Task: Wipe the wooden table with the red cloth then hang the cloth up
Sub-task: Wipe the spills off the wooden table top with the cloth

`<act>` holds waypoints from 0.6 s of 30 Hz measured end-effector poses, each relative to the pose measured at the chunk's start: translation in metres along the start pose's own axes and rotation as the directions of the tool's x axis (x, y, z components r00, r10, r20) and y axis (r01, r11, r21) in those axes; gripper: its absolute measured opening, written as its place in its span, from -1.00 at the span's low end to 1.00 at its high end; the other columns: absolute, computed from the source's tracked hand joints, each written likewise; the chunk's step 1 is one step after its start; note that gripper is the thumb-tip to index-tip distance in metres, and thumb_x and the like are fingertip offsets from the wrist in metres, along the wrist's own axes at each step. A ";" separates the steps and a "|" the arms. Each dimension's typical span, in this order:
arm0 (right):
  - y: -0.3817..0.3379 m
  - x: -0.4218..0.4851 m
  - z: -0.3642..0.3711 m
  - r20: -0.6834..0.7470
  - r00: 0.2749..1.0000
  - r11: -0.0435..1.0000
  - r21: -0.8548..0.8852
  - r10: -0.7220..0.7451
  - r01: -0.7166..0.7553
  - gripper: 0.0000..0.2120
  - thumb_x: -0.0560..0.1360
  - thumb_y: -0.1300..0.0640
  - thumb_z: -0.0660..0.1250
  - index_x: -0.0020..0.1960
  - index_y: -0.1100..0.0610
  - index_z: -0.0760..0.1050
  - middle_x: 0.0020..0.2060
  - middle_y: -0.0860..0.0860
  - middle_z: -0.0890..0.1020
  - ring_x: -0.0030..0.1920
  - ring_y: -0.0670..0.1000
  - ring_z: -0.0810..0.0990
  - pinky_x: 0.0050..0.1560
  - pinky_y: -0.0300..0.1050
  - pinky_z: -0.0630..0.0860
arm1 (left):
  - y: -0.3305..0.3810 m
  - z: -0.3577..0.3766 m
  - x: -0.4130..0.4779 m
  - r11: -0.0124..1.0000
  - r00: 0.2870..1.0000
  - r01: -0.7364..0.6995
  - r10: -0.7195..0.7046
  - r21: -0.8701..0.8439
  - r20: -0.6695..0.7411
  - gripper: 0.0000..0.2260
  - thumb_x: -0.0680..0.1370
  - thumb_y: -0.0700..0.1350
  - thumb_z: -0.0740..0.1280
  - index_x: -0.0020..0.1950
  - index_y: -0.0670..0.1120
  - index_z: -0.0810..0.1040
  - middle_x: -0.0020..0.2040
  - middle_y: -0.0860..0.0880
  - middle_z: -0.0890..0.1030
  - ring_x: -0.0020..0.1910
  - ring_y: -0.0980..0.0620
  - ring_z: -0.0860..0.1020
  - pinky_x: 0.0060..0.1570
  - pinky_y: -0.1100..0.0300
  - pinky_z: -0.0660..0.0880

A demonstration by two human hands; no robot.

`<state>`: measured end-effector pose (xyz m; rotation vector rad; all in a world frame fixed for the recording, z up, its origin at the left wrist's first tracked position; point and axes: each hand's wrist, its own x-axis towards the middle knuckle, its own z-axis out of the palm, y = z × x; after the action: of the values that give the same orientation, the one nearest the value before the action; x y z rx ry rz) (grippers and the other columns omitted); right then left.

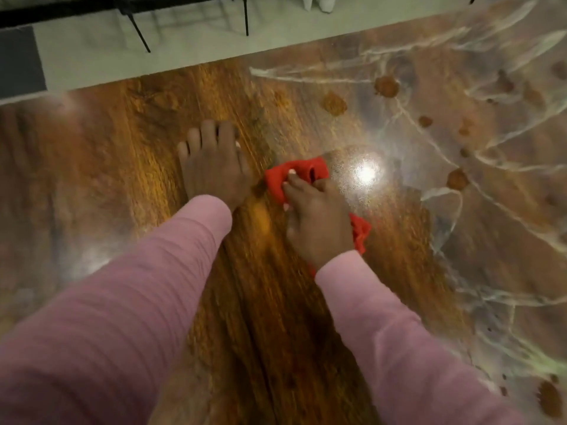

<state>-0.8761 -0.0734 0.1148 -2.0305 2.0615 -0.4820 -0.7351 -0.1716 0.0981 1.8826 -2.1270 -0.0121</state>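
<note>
Wiping stage by the look of it, the hanging bit not yet reached. The red cloth (296, 174) is bunched up under the right grip (316, 216), which is closed round it. The fingers (291, 183) are curled over the front of the wad, and it's pressed down onto the wooden worktop (276, 317).

Cloth can be seen poking out at about 11 o'clock of the knuckles and again at roughly 4 o'clock by the wrist. So its long axis can be reckoned as running 11-to-5, more or less in line with the forearm. Nothing needs reaching for: the cloth is held in the grip, partly hidden beneath the palm.

The left grip (211, 167) is laid flat on the wood just beside, at about 9 to 10 o'clock of the cloth. Its fingers are straight and spread, and nothing is held. It's probably being used as a brace.

What the next stroke likely turns on: the brown blobs (386, 86) and pale smeary streaks (306, 75) are spread out at 12 to 3 o'clock of the cloth, apart from it, on the right grip's side. A push out that way seems called for. Whether the blobs are wet or dried can't be told through the blur.
</note>
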 end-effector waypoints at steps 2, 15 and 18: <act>0.003 -0.004 0.001 0.025 0.995 0.995 -0.002 -0.100 0.100 -0.68 0.46 0.20 0.29 0.21 0.14 0.57 0.25 0.02 0.57 0.05 0.15 0.48 0.08 -0.06 0.42 | -0.002 0.003 0.010 1.000 1.000 0.006 -0.005 0.019 -0.014 -0.72 0.52 -0.08 0.09 0.13 -0.12 0.46 0.10 -0.18 0.48 0.04 -0.20 0.42 0.02 -0.08 0.29; -0.015 0.033 0.012 -0.040 0.999 1.000 0.013 -0.010 0.011 -0.67 0.45 0.23 0.25 0.19 0.20 0.57 0.27 0.07 0.55 0.05 0.20 0.46 0.13 -0.02 0.42 | -0.004 0.012 0.008 1.000 1.000 -0.020 0.020 -0.002 -0.022 -0.68 0.47 -0.06 0.08 0.17 -0.08 0.44 0.11 -0.13 0.48 0.05 -0.17 0.42 0.01 -0.05 0.31; -0.003 0.034 0.007 0.014 0.994 0.993 -0.023 -0.113 0.113 -0.67 0.50 0.21 0.26 0.25 0.15 0.55 0.29 0.03 0.54 0.10 0.17 0.47 0.15 -0.05 0.40 | -0.006 0.009 0.007 0.999 1.000 -0.013 0.013 -0.032 -0.010 -0.69 0.46 -0.08 0.08 0.15 -0.07 0.44 0.11 -0.12 0.49 0.06 -0.16 0.42 0.02 -0.05 0.32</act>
<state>-0.8716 -0.1077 0.1127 -2.1673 1.9623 -0.4649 -0.7321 -0.1806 0.0897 1.8471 -2.1199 -0.0342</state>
